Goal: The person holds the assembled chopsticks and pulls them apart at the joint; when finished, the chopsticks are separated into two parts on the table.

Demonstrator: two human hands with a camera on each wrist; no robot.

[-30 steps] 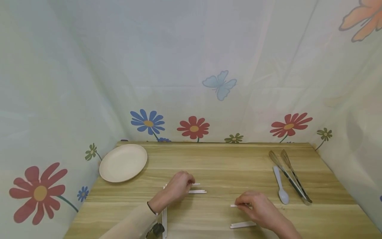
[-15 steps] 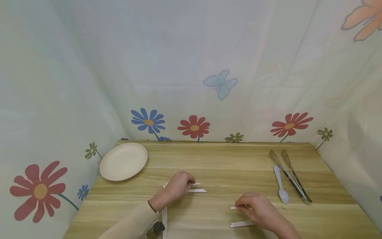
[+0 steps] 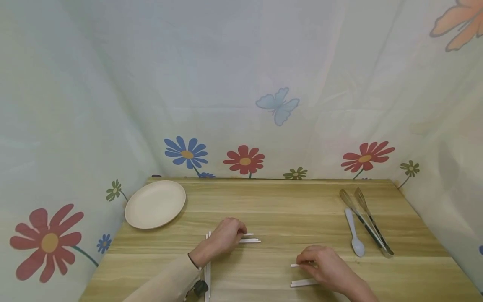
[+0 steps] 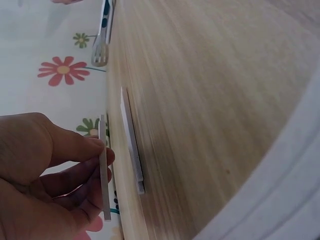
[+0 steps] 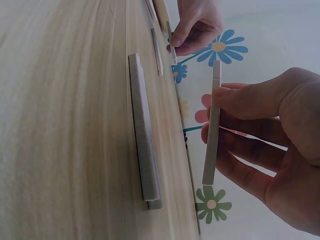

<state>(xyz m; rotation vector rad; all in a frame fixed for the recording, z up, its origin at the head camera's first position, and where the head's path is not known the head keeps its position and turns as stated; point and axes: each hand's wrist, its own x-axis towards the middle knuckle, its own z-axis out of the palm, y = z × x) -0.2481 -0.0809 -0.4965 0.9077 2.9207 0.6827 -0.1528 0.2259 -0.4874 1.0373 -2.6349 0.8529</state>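
Observation:
My left hand (image 3: pixel 226 235) pinches a short, slim white stick (image 4: pixel 104 175) between thumb and fingers, held above the table. Just below it, a small stack of similar white sticks (image 3: pixel 250 240) lies crosswise on the wood. My right hand (image 3: pixel 327 267) pinches another white stick (image 5: pixel 214 135), also raised. Under that one lies a second small stack of white sticks (image 5: pixel 144 135), one piece peeking out from beneath the other. Longer-looking white strips (image 3: pixel 207 272) run front to back beside the left wrist, partly covered by the forearm.
A round cream plate (image 3: pixel 155 204) sits at the back left of the wooden table (image 3: pixel 264 201). Over on the right lie a pale blue-grey spoon (image 3: pixel 354 235) and metal tongs (image 3: pixel 367 222) with dark handles. A flower-printed curtain (image 3: pixel 211 84) surrounds the table's back and sides.
The right hand has come slightly down and nearer with its stick, narrowing the gap to the stack below. The left hand's stick has dipped a little.

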